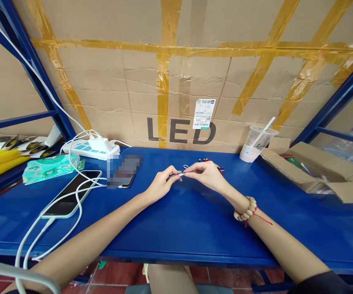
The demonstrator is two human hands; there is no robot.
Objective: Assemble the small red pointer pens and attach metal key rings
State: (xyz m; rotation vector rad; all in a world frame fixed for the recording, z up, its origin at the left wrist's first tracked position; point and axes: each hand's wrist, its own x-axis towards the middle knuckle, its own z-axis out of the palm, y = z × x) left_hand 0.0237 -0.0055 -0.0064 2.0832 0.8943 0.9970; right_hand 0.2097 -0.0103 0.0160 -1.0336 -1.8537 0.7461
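Observation:
My left hand (163, 181) and my right hand (206, 174) meet over the middle of the blue shelf. Between their pinched fingertips is a small, slim silvery piece (181, 174), each hand gripping one end; its exact kind is too small to make out. Just behind the fingers a thin pale loop of cord (186, 166) shows. Red and dark corded bits (221, 168) lie partly hidden behind my right hand. A beaded bracelet with a red string (247, 210) circles my right wrist.
To the left lie a phone (72, 196) with white cables, a second dark phone (129, 171), a power strip (86, 149) and a tissue pack (52, 167). On the right stand a plastic cup with a straw (256, 143) and an open cardboard box (289, 165). A large carton (109, 90) backs the blue shelf (176, 228).

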